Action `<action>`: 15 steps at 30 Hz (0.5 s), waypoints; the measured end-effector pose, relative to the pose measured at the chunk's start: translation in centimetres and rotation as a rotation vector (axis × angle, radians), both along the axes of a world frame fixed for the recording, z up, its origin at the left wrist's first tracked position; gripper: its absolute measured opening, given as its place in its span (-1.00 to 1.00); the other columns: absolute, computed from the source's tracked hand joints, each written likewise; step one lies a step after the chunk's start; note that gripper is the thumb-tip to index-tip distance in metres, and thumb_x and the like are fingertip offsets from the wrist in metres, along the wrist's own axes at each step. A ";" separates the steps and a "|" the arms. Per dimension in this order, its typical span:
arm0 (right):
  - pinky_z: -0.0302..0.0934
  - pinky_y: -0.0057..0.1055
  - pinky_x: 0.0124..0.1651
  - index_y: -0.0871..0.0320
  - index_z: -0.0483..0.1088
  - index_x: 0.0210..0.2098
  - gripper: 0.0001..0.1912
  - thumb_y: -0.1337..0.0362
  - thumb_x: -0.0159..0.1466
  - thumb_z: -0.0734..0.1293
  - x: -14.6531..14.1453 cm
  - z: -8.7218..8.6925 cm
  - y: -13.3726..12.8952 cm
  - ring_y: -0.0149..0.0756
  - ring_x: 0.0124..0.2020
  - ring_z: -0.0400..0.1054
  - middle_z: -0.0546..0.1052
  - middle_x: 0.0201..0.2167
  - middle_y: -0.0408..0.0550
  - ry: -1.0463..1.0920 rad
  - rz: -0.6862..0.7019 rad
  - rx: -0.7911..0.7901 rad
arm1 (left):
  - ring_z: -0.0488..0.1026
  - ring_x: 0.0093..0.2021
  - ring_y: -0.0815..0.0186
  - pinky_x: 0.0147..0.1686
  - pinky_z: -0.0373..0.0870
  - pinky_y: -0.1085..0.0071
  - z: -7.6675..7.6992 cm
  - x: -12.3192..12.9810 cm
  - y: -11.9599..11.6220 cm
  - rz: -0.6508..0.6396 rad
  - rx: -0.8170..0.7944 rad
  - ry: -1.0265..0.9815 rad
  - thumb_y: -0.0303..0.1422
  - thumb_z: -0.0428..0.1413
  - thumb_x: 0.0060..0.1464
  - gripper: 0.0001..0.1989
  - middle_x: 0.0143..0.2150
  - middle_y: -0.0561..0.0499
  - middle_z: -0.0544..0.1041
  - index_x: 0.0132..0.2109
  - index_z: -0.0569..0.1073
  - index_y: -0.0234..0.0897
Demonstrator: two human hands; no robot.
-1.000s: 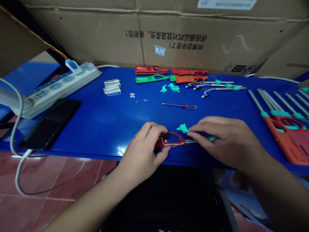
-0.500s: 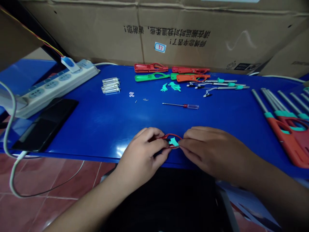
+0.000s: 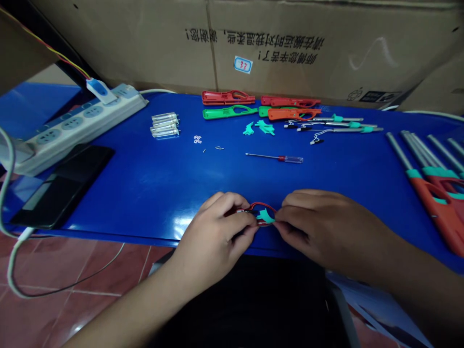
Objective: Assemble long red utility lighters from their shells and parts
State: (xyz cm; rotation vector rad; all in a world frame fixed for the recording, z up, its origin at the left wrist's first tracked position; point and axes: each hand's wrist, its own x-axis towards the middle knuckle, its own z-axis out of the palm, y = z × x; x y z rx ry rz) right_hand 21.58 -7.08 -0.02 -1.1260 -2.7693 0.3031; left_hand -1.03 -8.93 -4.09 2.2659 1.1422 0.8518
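A red lighter casing (image 3: 261, 204) is held near the front edge of the blue table, much of it hidden by fingers. Inside its looped opening sits a teal trigger (image 3: 266, 216), with a dark part beside it. My left hand (image 3: 215, 232) is closed around the casing's left part, thumb and fingers pinching it. At the other end my right hand (image 3: 319, 222) is closed, its fingertips pressed against the casing by the trigger. Beyond the hands lies a screwdriver (image 3: 290, 159) with a clear and red handle.
Red, green and orange casing halves (image 3: 228, 113) lie along the cardboard box (image 3: 145, 43). Nearby are loose teal triggers (image 3: 265, 127), metal tubes with wires (image 3: 348, 124), clear fuel tanks (image 3: 165, 125) and small screws (image 3: 219, 148). Lighters (image 3: 431, 203) stand right; a phone (image 3: 65, 186) and power strip (image 3: 81, 123) left.
The view has shifted slightly. Both hands keep their hold on the casing, and a little more of the teal trigger shows between them.
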 end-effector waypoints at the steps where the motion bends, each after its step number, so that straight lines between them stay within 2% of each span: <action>1: 0.16 -0.33 -0.28 0.14 0.51 -0.35 -0.81 0.34 0.36 0.28 -0.1 0.0 0.1 -0.31 -0.40 0.36 0.49 -0.43 -0.13 -0.006 -0.001 -0.004 | 0.43 -0.11 0.29 -0.10 0.40 0.31 0.0 0.0 0.0 0.001 0.006 -0.005 -0.44 0.17 0.23 -0.91 -0.12 -0.04 0.49 -0.19 0.59 -0.25; 7: 0.14 -0.35 -0.26 0.14 0.49 -0.38 -0.79 0.35 0.36 0.27 -0.4 0.4 0.2 -0.33 -0.39 0.35 0.48 -0.44 -0.14 -0.021 -0.047 -0.076 | 0.44 -0.12 0.30 -0.11 0.41 0.34 -0.1 0.2 0.1 0.018 0.011 -0.018 -0.45 0.19 0.21 -0.92 -0.13 -0.03 0.49 -0.22 0.60 -0.27; 15: 0.09 -0.35 -0.29 0.14 0.40 -0.44 -0.83 0.46 0.26 0.31 -1.9 0.7 0.5 -0.34 -0.43 0.30 0.43 -0.49 -0.17 -0.013 -0.012 -0.079 | 0.44 -0.14 0.32 -0.14 0.41 0.35 0.1 0.1 0.4 -0.004 -0.006 -0.014 -0.48 0.20 0.18 -0.92 -0.14 -0.04 0.50 -0.24 0.62 -0.29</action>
